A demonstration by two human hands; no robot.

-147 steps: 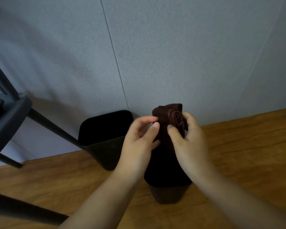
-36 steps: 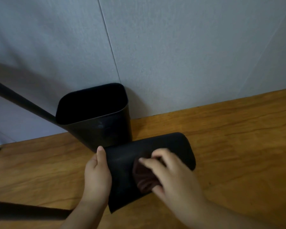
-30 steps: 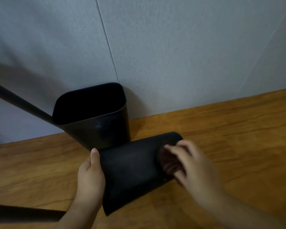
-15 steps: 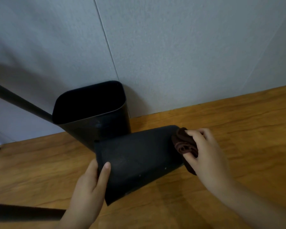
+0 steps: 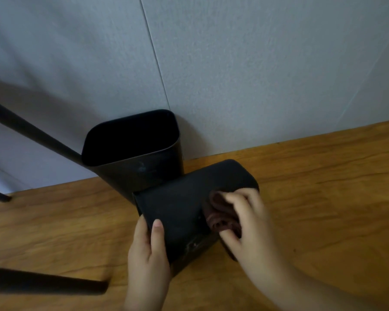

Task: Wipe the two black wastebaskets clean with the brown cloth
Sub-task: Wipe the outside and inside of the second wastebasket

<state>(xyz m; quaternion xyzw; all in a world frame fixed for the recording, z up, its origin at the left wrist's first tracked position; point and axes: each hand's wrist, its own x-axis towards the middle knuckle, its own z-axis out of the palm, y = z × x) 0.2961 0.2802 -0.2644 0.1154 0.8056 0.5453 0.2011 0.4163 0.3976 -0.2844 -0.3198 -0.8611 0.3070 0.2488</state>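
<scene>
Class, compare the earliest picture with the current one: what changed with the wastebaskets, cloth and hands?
The nearer black wastebasket now lies tipped on the wooden floor; the left hand grips its base, the right hand rubs the brown cloth on it. The upright black wastebasket stayed.

Right hand (image 5: 248,223) w/ brown cloth (image 5: 220,215) slid back from the tipped wastebasket (image 5: 180,209) end onto its side.

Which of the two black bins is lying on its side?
The nearer wastebasket, held by both hands, cloth pressed on it. The other wastebasket stands upright by the wall.
</scene>
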